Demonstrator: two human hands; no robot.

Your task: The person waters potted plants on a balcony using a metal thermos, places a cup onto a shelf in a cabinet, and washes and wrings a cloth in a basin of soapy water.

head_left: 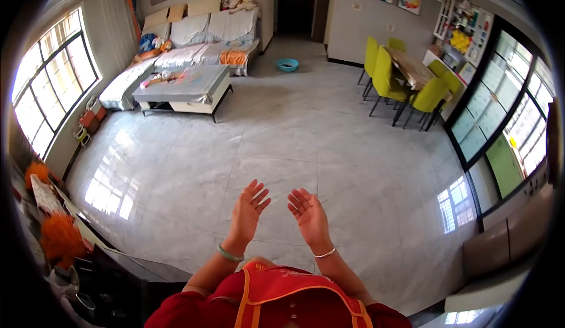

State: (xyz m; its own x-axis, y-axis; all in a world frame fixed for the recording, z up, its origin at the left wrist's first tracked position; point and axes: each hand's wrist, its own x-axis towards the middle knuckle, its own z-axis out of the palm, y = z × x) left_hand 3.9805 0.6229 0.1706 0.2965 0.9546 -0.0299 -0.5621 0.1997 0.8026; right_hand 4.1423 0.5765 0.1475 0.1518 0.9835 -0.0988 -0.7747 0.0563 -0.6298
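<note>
My left hand point(246, 212) is raised in front of my body, palm turned inward, fingers spread and holding nothing. A pale green bangle point(230, 254) circles that wrist. Facing it, my right hand point(309, 217) is also held up with its fingers apart and nothing in it. Around the right wrist sits a thin silver bracelet point(325, 253). The two hands are apart, above the grey tiled floor point(271, 151). Below them shows a red apron point(288, 287) with orange trim, over red sleeves.
A low covered coffee table point(188, 86) and a draped sofa point(200, 27) stand at the far left. A blue basin point(287, 65) rests on the floor farther back. Green chairs point(385, 78) surround a wooden dining table point(412, 68) at right, near glass sliding doors point(494, 92).
</note>
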